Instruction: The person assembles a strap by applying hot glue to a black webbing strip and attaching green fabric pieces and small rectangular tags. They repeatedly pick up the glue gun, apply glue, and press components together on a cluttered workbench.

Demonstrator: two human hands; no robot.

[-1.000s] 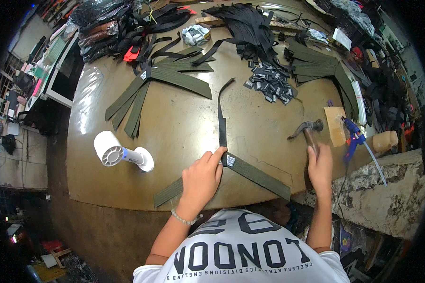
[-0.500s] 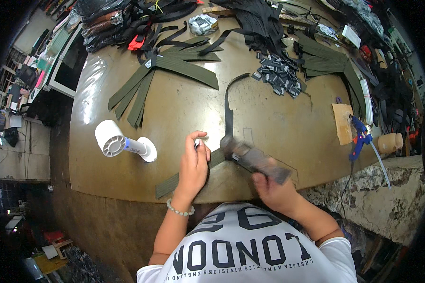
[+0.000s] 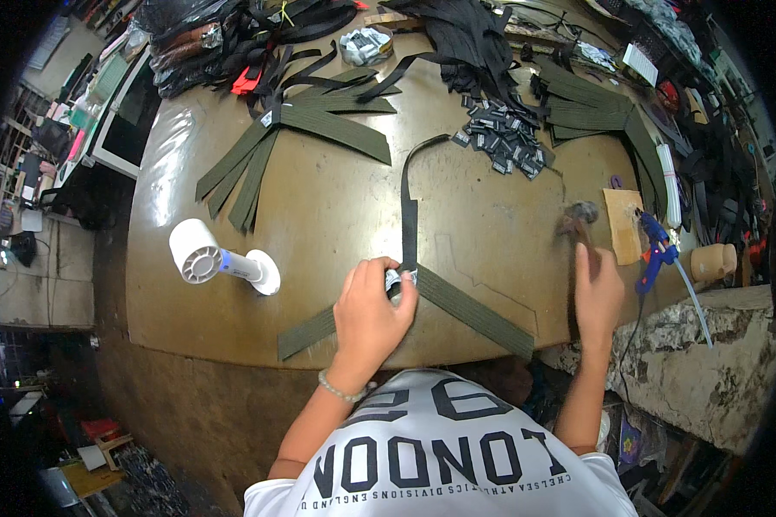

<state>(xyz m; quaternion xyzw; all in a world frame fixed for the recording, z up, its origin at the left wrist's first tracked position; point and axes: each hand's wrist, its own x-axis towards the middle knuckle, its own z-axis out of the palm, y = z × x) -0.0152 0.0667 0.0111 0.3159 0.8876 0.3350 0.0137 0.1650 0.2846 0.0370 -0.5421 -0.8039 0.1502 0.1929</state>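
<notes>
A black strap (image 3: 409,224) joins two olive-green webbing strips (image 3: 478,312) in an inverted Y near the table's front edge. My left hand (image 3: 372,306) rests at that joint, fingers bent and closed on the webbing. A small pale, shiny piece (image 3: 394,281) shows between thumb and fingers; its kind is unclear. Off to the right, my right hand (image 3: 599,289) is closed round a motion-blurred dark tool, by its shape a hammer (image 3: 580,217). It is just left of a brown cardboard piece (image 3: 623,226).
A white handheld fan (image 3: 224,260) stands left. Small black-and-white labels (image 3: 502,138) are heaped beyond, near black straps (image 3: 461,39). Sewn olive webbing (image 3: 336,125) lies far left, more (image 3: 591,108) far right. A blue glue gun (image 3: 657,250) sits at the right edge.
My right hand has swung away from the joint to the right with the hammer. The right webbing strip is now uncovered. My left hand has moved right onto the joint.
</notes>
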